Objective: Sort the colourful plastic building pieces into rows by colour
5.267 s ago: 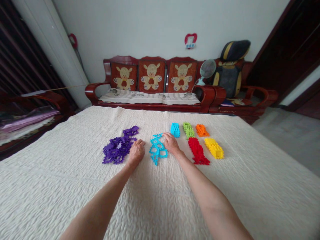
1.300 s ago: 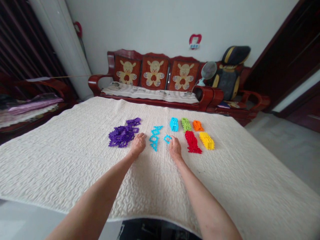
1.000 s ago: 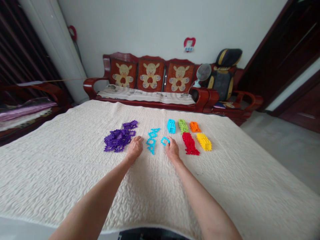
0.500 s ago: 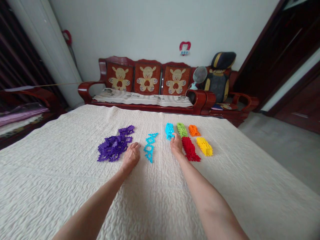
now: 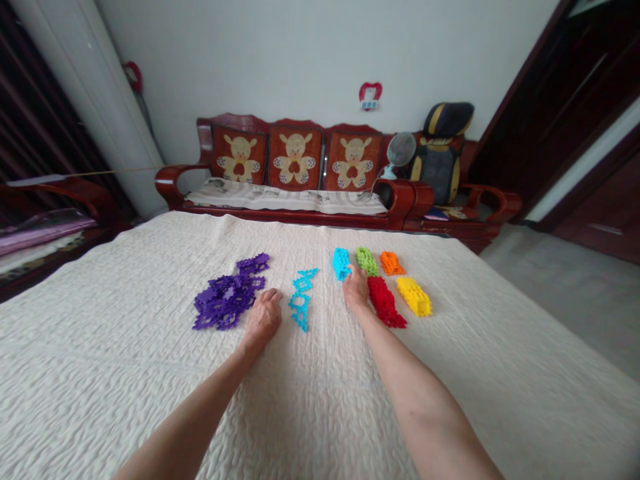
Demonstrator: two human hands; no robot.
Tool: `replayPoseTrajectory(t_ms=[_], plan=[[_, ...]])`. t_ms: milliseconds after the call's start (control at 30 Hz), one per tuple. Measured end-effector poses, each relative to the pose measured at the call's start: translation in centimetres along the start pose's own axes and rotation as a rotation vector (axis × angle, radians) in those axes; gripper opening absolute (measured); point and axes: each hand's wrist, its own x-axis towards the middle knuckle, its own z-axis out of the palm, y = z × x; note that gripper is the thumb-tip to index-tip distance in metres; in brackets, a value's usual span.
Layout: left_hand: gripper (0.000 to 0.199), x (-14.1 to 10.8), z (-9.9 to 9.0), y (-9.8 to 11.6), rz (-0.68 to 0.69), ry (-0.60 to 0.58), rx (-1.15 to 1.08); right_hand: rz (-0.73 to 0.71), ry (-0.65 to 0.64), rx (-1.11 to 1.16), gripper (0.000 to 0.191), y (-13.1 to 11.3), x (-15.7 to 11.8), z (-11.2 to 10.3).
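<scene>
My left hand (image 5: 267, 313) rests on the bedspread, fingers loosely stretched forward with nothing seen in them. Just left of it lies a heap of purple interlocking plastic pieces (image 5: 227, 300). To its right, several flat light-blue pieces (image 5: 300, 302) lie in a loose, uneven row. My right hand (image 5: 355, 287) grips the near right end of a light-blue stack of interlocking pieces (image 5: 341, 262) that sits on the cloth; its fingertips are partly hidden. Close beside this hand lies a red stack (image 5: 385, 303), with a green stack (image 5: 367, 261) just beyond.
Farther right are an orange stack (image 5: 392, 263) and a yellow stack (image 5: 415, 297). Everything lies on a cream quilted bedspread (image 5: 120, 347). Behind it stand a red wooden sofa (image 5: 280, 215) with bear cushions, a small fan (image 5: 401, 149) and a massage seat pad (image 5: 439, 173).
Both hands keep almost the same places, the right still at the light-blue stack. The view has shifted slightly; the pieces look unmoved on the cloth.
</scene>
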Motion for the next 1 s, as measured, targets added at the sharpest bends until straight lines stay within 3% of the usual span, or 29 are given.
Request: replayPoseTrajectory(t_ms=[400, 633, 833, 1000], plan=[[0.032, -0.1, 0.6, -0.5, 0.025, 0.038, -0.003, -0.038, 0.011, -0.029, 0.043, 0.0, -0.6, -0.3], [0.030, 0.0, 0.7, -0.5, 0.014, -0.001, -0.021, -0.027, 0.037, -0.006, 0.041, 0.1, -0.8, 0.0], [0.031, 0.0, 0.4, -0.1, -0.011, 0.003, -0.019, -0.084, 0.098, 0.071, 0.044, -0.4, -2.6, 0.2], [0.031, -0.1, -0.4, 0.6, -0.035, -0.017, -0.017, -0.137, 0.035, 0.145, 0.046, -1.6, -5.1, -0.2]])
